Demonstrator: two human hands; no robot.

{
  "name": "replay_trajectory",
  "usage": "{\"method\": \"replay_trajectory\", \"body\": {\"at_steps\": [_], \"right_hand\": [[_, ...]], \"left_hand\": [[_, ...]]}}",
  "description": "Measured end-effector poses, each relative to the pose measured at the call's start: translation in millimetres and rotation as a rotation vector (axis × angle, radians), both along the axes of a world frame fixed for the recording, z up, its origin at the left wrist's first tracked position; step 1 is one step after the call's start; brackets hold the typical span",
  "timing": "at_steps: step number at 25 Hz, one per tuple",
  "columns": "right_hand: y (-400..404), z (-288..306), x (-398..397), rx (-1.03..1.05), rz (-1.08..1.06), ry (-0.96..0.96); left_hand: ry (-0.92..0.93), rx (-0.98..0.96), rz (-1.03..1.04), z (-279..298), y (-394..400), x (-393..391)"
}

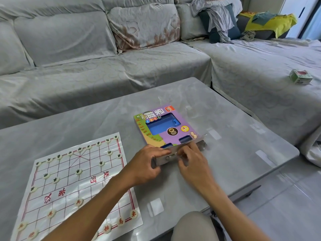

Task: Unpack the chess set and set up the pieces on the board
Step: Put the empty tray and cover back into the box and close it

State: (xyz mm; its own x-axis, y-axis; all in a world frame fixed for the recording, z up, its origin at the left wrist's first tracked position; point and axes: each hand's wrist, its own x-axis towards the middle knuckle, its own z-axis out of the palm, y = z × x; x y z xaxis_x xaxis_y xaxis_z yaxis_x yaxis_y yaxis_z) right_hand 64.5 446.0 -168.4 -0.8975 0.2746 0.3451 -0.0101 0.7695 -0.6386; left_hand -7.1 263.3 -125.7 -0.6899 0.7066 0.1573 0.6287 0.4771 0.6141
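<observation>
A purple and green chess set box (156, 126) with a blue inner tray lies on the grey table (234, 136), its near end flap (184, 148) open. My left hand (147, 164) grips the near left end of the box. My right hand (191, 160) pinches the grey flap beside it. To the left lies a white paper board (73, 185) with red lines. Round cream pieces stand on it: black-marked ones (78, 171) on the far half, red-marked ones (133, 213) on the near half.
A grey covered sofa (104, 70) wraps around the far and right sides of the table. A small green and red box (300, 77) sits on the right seat. Cushions and cloths are piled at the far right. My knee (194, 226) is at the table's near edge.
</observation>
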Motion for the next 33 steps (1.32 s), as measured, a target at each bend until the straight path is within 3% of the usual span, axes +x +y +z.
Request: {"method": "replay_trajectory", "body": {"at_steps": [6, 8, 10, 12, 14, 16, 22, 24, 28, 31, 33], "right_hand": [[-9.6, 0.9, -13.1, 0.095, -0.074, 0.167], [1.9, 11.4, -5.3, -0.06, -0.218, 0.279], [24.6, 25.1, -1.3, -0.311, -0.35, 0.254], [49.0, 40.4, -4.1, -0.589, -0.214, 0.087], [62.1, 51.0, -8.5, -0.823, 0.098, -0.064], [63.9, 56.5, -11.8, -0.839, 0.278, -0.161], [47.1, 53.2, -19.5, -0.684, 0.357, -0.244], [39.1, 50.7, -21.8, -0.755, 0.354, -0.17], [27.7, 68.5, -23.2, -1.118, 0.287, 0.095], [24.3, 86.6, -22.5, -1.319, 0.33, 0.181], [24.6, 95.7, -23.1, -1.347, 0.413, 0.188]], "left_hand": [[-0.028, 0.04, 0.093, 8.4, -18.0, 1.4], [0.004, 0.068, 0.103, 15.9, -27.3, -0.4], [-0.015, 0.086, 0.116, 24.1, -37.3, 0.0], [-0.067, 0.09, 0.111, 30.2, -45.7, 1.2], [-0.082, 0.085, 0.09, 34.4, -52.0, 0.2], [-0.061, 0.124, 0.118, 38.9, -57.7, -4.5], [0.007, 0.167, 0.176, 43.1, -61.7, -7.1], [0.045, 0.153, 0.17, 43.5, -59.7, -6.7], [0.155, 0.205, 0.062, 48.8, -57.7, -4.8], [0.083, 0.461, 0.22, 53.0, -55.5, -7.8], [0.111, 0.498, 0.371, 56.6, -52.2, -11.5]]}}
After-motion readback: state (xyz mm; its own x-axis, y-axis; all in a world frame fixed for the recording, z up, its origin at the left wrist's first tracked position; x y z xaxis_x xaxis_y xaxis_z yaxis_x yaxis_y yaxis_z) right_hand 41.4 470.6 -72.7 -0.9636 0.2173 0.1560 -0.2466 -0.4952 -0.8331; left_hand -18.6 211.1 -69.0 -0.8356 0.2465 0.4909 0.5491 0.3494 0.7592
